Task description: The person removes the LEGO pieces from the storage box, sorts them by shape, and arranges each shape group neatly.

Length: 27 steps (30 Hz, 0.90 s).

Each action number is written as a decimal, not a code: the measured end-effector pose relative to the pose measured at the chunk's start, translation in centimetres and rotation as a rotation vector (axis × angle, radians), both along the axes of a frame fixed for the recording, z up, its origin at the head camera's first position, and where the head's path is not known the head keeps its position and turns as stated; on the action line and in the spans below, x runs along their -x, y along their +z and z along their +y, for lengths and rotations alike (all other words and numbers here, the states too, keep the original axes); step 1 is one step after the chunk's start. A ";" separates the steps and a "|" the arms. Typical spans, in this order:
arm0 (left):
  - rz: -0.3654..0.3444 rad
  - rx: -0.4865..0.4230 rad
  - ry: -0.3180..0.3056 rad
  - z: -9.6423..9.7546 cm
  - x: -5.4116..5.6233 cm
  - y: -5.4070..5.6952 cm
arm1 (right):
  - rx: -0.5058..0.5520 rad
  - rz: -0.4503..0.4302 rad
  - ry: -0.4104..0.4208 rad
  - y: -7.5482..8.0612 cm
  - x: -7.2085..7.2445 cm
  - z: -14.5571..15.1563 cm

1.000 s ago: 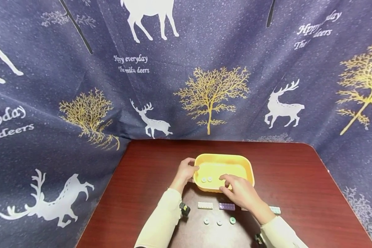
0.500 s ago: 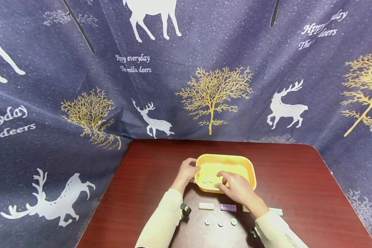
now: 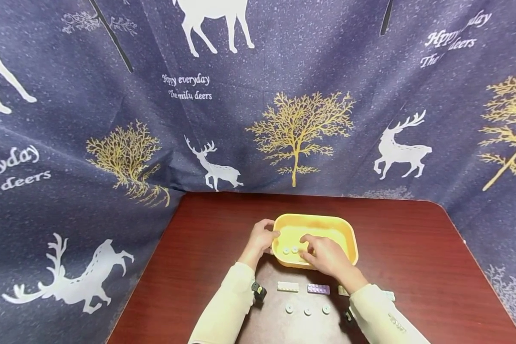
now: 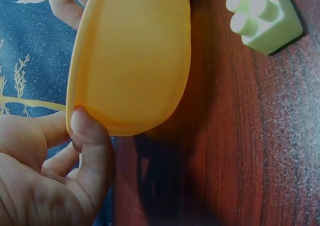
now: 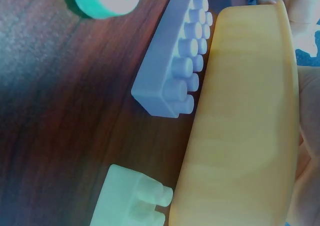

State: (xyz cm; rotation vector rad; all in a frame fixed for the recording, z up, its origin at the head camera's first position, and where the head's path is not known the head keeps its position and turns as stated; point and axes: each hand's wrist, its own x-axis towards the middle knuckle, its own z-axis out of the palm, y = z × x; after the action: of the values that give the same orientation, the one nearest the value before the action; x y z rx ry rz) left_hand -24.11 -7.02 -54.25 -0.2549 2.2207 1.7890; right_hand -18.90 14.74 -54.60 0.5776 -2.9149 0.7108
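Observation:
My left hand [image 3: 261,237] grips the left end of a yellow plastic bin [image 3: 353,239]; in the left wrist view the thumb [image 4: 86,123] presses on its rim. Two small pale wheels [image 3: 286,251] lie side by side on the bin's floor, toward the left. Over the bin is my right hand [image 3: 326,256], its index finger bent and its thumb apart from it, close to the right-hand wheel [image 3: 294,249]. Nothing shows between those fingers. From the right wrist view, the bin's wall hides most of the right hand's fingers.
In front of the bin lie a cream block [image 3: 288,287], a purple building block [image 3: 318,289] and a pale green block [image 3: 342,290]. Another light block [image 3: 388,295] is partly behind the right sleeve. Nearer stand three round wheels [image 3: 308,311]. A deer-print cloth [image 3: 223,119] hangs behind the table.
My right hand has moved a little left within the bin, toward the two wheels. The left hand keeps its grip on the bin, and the whole view has shifted slightly.

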 end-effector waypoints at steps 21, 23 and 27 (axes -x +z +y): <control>-0.008 0.028 0.002 0.2 0.0 0.2 | -0.031 -0.047 0.055 -0.2 2.1 -1.2; -0.012 0.028 0.000 0.2 0.0 0.1 | -0.030 -0.061 0.051 -0.3 2.3 -1.3; -0.013 0.023 0.001 0.2 -0.1 0.3 | -0.026 -0.079 0.040 -0.5 2.7 -1.4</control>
State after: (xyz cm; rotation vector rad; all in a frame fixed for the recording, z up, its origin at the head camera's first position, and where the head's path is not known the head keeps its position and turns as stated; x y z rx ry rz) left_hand -24.00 -6.81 -53.97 -0.2715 2.2342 1.7579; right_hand -21.57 13.36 -55.11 0.6270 -2.9970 0.7173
